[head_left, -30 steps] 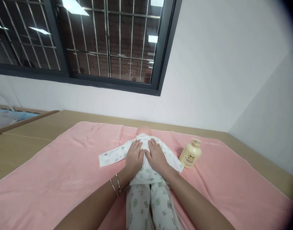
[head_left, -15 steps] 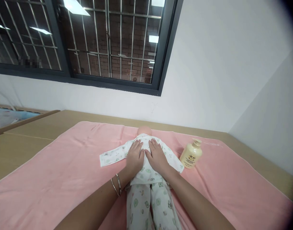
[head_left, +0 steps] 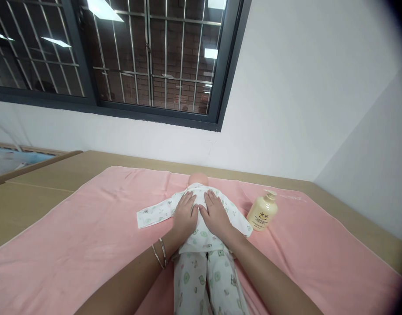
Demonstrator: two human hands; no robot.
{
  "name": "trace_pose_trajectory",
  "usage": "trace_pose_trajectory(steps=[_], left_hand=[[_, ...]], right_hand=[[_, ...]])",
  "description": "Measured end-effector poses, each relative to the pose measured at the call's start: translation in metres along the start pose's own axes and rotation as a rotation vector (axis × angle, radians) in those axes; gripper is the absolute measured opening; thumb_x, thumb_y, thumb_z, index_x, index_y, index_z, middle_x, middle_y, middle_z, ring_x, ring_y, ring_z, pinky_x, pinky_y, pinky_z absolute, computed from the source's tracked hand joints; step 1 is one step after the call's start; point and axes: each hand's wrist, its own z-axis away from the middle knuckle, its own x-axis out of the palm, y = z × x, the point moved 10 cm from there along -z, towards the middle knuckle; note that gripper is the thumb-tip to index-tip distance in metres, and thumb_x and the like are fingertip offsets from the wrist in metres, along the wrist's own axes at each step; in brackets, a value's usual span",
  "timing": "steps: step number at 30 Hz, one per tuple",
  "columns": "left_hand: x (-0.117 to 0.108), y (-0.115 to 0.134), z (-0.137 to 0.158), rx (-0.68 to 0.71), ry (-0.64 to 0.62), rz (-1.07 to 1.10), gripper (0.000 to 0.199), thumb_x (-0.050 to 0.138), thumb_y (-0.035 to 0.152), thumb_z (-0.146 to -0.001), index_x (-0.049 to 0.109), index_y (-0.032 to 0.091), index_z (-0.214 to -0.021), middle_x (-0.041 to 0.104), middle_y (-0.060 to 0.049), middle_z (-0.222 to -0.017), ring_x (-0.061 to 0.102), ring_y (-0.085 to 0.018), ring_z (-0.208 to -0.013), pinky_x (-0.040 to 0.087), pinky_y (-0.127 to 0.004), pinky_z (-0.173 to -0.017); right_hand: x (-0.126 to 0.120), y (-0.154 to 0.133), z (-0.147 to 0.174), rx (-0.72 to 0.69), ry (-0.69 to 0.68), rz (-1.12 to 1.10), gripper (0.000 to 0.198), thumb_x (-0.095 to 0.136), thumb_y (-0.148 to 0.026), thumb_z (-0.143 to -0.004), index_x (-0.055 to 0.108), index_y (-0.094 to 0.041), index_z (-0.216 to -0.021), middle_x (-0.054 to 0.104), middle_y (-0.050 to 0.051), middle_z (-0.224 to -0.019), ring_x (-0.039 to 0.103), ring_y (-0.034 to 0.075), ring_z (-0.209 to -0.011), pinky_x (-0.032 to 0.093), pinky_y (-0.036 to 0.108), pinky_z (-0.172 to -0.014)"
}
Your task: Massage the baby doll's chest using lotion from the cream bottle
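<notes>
A baby doll (head_left: 202, 238) in a white printed top and trousers lies on a pink blanket (head_left: 99, 253), its bald head pointing away from me. My left hand (head_left: 185, 215) rests flat on the left half of the doll's upper body, fingers stretched out toward its shoulders. Alongside it, my right hand (head_left: 216, 216) lies flat on the right half, thumbs almost meeting in the middle. One sleeve stretches out to the left. The other slants down to the right, its cuff beside a pale yellow pump bottle (head_left: 262, 212).
The blanket covers a wooden table top (head_left: 53, 188) that runs up to a white wall (head_left: 280, 100). Above is a dark-framed window (head_left: 158, 57) with metal bars. At far left, a wooden-edged bin or cot (head_left: 20, 159) holds something blue and white.
</notes>
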Motion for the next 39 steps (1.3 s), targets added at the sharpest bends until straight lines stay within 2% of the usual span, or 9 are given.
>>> trace_pose_trajectory(steps=[14,30,39], left_hand=[[0.0029,-0.0003,-0.0008,-0.026,-0.048,-0.034,0.037,0.041,0.021,-0.09,0.06,0.014,-0.122,0.056,-0.012,-0.135,0.047,-0.027,-0.13,0.04,-0.052,-0.109],[0.0019,-0.0007,-0.001,-0.022,-0.02,-0.02,0.037,0.043,0.02,-0.089,0.061,0.017,-0.121,0.057,-0.01,-0.134,0.049,-0.026,-0.129,0.04,-0.052,-0.109],[0.0036,-0.0008,-0.001,-0.026,-0.043,-0.041,0.038,0.042,0.021,-0.09,0.06,0.013,-0.122,0.056,-0.013,-0.135,0.047,-0.028,-0.129,0.04,-0.053,-0.109]], right_hand=[[-0.0003,0.0006,0.0007,-0.001,0.003,-0.011,0.061,0.025,-0.043,-0.098,0.029,-0.007,-0.147,0.024,0.013,-0.155,0.014,0.024,-0.145,0.012,0.043,-0.117],[0.0009,0.0007,0.0002,-0.005,0.003,-0.003,0.06,0.026,-0.042,-0.098,0.029,-0.007,-0.147,0.024,0.013,-0.155,0.015,0.025,-0.144,0.012,0.043,-0.117],[-0.0026,-0.0014,0.0012,0.012,0.006,0.035,0.06,0.026,-0.042,-0.098,0.03,-0.008,-0.147,0.025,0.013,-0.155,0.017,0.025,-0.144,0.014,0.042,-0.116]])
